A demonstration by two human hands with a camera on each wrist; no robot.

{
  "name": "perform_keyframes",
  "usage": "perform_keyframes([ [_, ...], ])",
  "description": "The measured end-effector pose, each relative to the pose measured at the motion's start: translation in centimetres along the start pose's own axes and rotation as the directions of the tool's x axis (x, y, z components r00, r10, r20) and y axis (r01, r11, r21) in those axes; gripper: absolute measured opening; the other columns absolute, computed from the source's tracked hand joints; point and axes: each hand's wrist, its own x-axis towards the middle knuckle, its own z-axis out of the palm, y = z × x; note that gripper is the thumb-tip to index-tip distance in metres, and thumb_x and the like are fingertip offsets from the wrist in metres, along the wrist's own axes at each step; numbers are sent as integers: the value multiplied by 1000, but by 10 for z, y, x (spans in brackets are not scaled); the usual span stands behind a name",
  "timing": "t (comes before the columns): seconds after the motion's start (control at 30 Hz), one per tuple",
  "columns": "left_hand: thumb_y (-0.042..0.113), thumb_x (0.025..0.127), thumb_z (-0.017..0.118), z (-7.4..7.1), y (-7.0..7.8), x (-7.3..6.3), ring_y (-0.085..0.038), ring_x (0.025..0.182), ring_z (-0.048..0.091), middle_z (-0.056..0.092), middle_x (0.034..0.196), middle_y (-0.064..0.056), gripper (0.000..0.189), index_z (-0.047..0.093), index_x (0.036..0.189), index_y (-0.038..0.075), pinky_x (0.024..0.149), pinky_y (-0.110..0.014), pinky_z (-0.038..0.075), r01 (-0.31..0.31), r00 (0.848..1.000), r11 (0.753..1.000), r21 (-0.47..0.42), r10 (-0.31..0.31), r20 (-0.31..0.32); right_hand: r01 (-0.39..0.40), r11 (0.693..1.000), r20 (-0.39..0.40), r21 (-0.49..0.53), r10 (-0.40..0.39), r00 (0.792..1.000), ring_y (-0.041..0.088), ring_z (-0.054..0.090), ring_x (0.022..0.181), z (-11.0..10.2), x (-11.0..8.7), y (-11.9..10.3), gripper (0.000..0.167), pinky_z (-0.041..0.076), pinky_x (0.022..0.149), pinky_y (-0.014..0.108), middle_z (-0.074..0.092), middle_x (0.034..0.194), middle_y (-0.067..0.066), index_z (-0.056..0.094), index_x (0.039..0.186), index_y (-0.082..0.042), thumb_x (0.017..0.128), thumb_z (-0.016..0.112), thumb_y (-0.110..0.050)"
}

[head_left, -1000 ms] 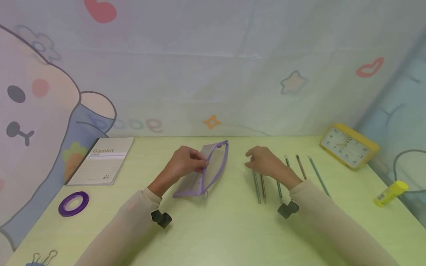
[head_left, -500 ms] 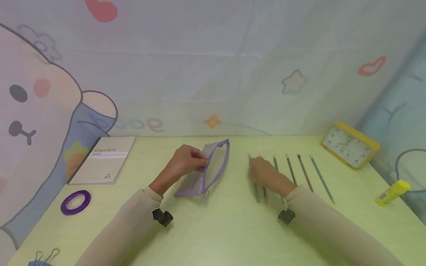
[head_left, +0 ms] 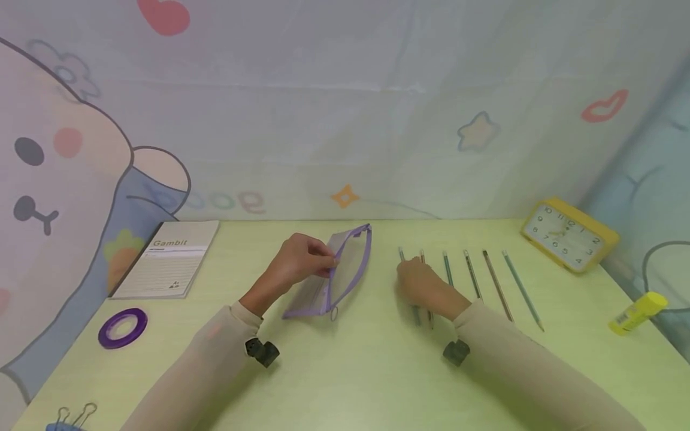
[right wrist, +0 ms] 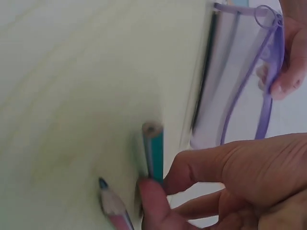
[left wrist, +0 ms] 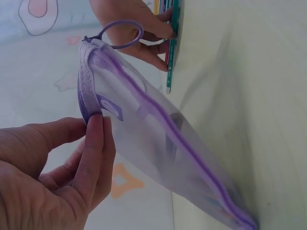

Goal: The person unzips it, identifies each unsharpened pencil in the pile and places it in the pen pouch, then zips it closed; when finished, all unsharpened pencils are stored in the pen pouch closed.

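My left hand (head_left: 299,262) pinches the purple-trimmed rim of a sheer zip pencil pouch (head_left: 312,297), whose mouth gapes toward the right. A ring pull (left wrist: 128,34) hangs at its zip end. Through the mesh a dark long shape shows faintly in the left wrist view. Over the row of pencils, my right hand (head_left: 428,288) pinches the leftmost one, a green pencil (right wrist: 156,155), between thumb and fingers. Beside it lies a sharpened pencil (right wrist: 115,206), apart from the fingertips in the right wrist view. Part of the row is hidden under the hand.
Several more pencils (head_left: 498,284) lie side by side to the right. A yellow clock (head_left: 568,236) and yellow glue stick (head_left: 636,314) stand and lie farther right. At left are a notebook (head_left: 167,263), a purple tape roll (head_left: 137,326) and a blue binder clip (head_left: 63,427).
My right hand has come down from above the pencils onto the leftmost green one and now pinches it; that pencil's top has shifted slightly left. My left hand still holds the pouch.
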Motion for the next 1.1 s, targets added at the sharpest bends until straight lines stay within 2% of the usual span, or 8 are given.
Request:
perform_keyframes([
  [0.1, 9, 89, 76, -1, 0, -1, -13, 71, 75, 78, 94, -13, 13, 77, 97, 0, 80, -34, 64, 9, 1000, 1000, 3, -8, -5, -84, 985, 81, 154, 72, 994, 11, 46, 51, -9, 4, 1, 10, 40, 46, 22, 49, 64, 4, 59, 94, 9, 90, 53, 2],
  [0.2, 10, 89, 76, -1, 0, 0, -13, 71, 75, 78, 93, -13, 13, 77, 96, 0, 80, -34, 64, 8, 1000, 1000, -5, -8, -3, -128, 938, 143, 323, 85, 986, 12, 64, 59, -28, 6, 1, 46, 59, 70, 34, 68, 88, 16, 47, 132, 17, 94, 58, -7],
  [0.3, 9, 89, 76, 0, -1, 1, -14, 70, 75, 78, 93, -13, 13, 77, 96, -1, 80, -35, 64, 4, 1000, 1000, -17, -5, -4, -119, 840, 182, 529, 25, 983, 18, 73, 74, -47, 5, -1, 73, 56, 96, 42, 64, 124, 23, 25, 155, 10, 94, 58, -12],
  [0.43, 10, 88, 76, 1, -2, 0, -14, 70, 76, 78, 94, -13, 13, 77, 96, -1, 79, -34, 64, 6, 1000, 1000, -15, -6, -10, -126, 670, 257, 731, -100, 961, 20, 70, 86, -61, 6, -9, 78, 53, 96, 36, 53, 140, 22, 25, 159, -2, 89, 59, -13],
  [0.6, 10, 88, 77, 3, -2, 1, -15, 70, 76, 78, 94, -15, 14, 77, 96, -1, 78, -35, 64, 3, 1000, 1000, -25, -3, -9, -151, 569, 314, 808, -199, 928, 25, 69, 110, -52, 18, -23, 75, 50, 109, 39, 45, 153, 20, 31, 157, -2, 91, 65, -18],
  [0.8, 11, 88, 76, 3, -5, 2, -15, 71, 76, 78, 94, -14, 14, 77, 96, -2, 76, -33, 64, -6, 1000, 1000, -28, 6, -5, -158, 558, 304, 814, -179, 936, 24, 72, 107, -25, 39, -35, 81, 51, 109, 41, 58, 141, 24, 19, 158, 5, 93, 63, -16],
  [0.93, 12, 89, 75, 3, -4, 2, -17, 73, 77, 78, 95, -15, 15, 77, 97, -2, 77, -33, 64, -12, 1000, 1000, -18, 12, 0, -131, 582, 272, 802, -161, 949, 20, 75, 93, -19, 45, -44, 58, 57, 99, 39, 74, 114, 20, 42, 148, 3, 94, 59, -12],
  [1.1, 11, 89, 75, 0, -3, 2, -16, 73, 77, 78, 95, -16, 15, 77, 97, -2, 76, -32, 64, -17, 1000, 1000, -20, 17, -3, -148, 594, 266, 791, -116, 957, 18, 76, 84, -19, 50, -55, 44, 62, 87, 34, 73, 112, 19, 50, 138, 3, 97, 58, -8],
])
